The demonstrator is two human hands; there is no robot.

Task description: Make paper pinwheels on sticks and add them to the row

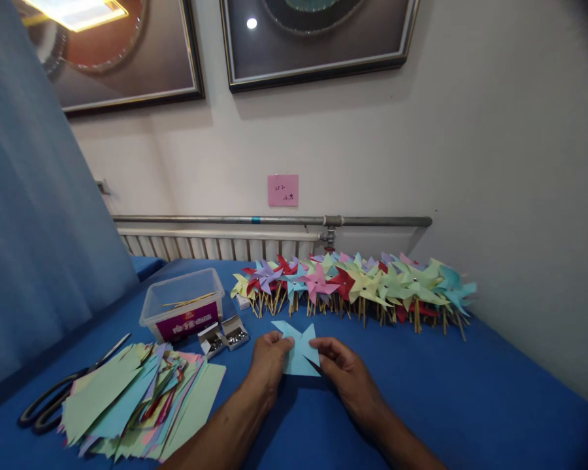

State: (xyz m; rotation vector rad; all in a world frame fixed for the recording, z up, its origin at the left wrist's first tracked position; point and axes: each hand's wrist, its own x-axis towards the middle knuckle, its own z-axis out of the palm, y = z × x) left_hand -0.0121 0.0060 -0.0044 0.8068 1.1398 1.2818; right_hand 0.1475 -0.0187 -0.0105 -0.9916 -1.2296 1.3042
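Observation:
A light blue square of paper (298, 356), slit in from its corners, is held up between both hands above the blue tabletop. My left hand (270, 356) pinches its left side, the thumb lying on the face of the sheet. On the other side, my right hand (340, 365) grips the right edge between thumb and fingers, beside an open slit. Two small cardboard boxes of metal pushpins (234, 334) stand just beyond my left hand. To the left lies a heap of cut coloured paper sheets (142, 398).
Many finished paper pinwheels (343, 284) on sticks crowd the table's back. A clear plastic tub (182, 307) holding a few thin sticks stands at the left, near black-handled scissors (59, 398). A radiator (215, 247) and pipe run along the wall; a curtain (44, 196) hangs left.

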